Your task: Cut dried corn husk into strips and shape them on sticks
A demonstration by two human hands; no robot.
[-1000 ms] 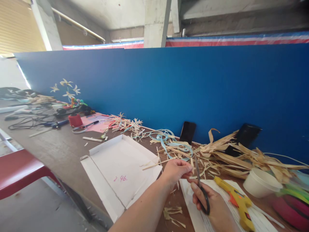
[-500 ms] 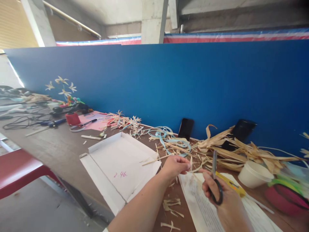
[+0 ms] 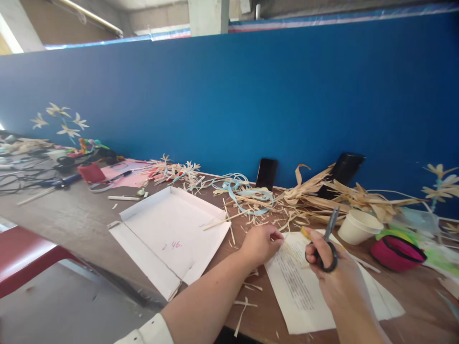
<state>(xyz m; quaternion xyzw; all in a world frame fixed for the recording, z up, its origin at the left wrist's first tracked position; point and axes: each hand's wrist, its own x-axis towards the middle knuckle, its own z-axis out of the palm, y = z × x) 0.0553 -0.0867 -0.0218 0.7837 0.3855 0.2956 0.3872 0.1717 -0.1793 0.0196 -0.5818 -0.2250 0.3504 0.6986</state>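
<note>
My left hand [image 3: 262,244] is closed in a pinch at the left edge of a printed paper sheet [image 3: 297,296]. A thin pale strip [image 3: 289,248], like dried husk, runs from its fingertips over the sheet, though it is blurred. My right hand [image 3: 332,272] is closed around black-handled scissors [image 3: 332,223], whose blades point up and away from me; thumb and fingers are at the handle loops. Behind that hand a yellow tool [image 3: 306,232] is mostly hidden. Pale cut scraps [image 3: 245,306] lie on the table below my left wrist.
A white box lid [image 3: 179,224] lies left. Farther back are blue ribbon [image 3: 238,191], dried husks [image 3: 376,200], a phone [image 3: 267,174] and another dark device [image 3: 347,168] against the blue partition [image 3: 229,105]. A white cup [image 3: 359,227] and pink pouch [image 3: 396,252] stand right.
The camera view has turned right and down. My right hand with the scissors has moved right, away from my left hand. The pale piece upright in my left fingertips no longer shows there.
</note>
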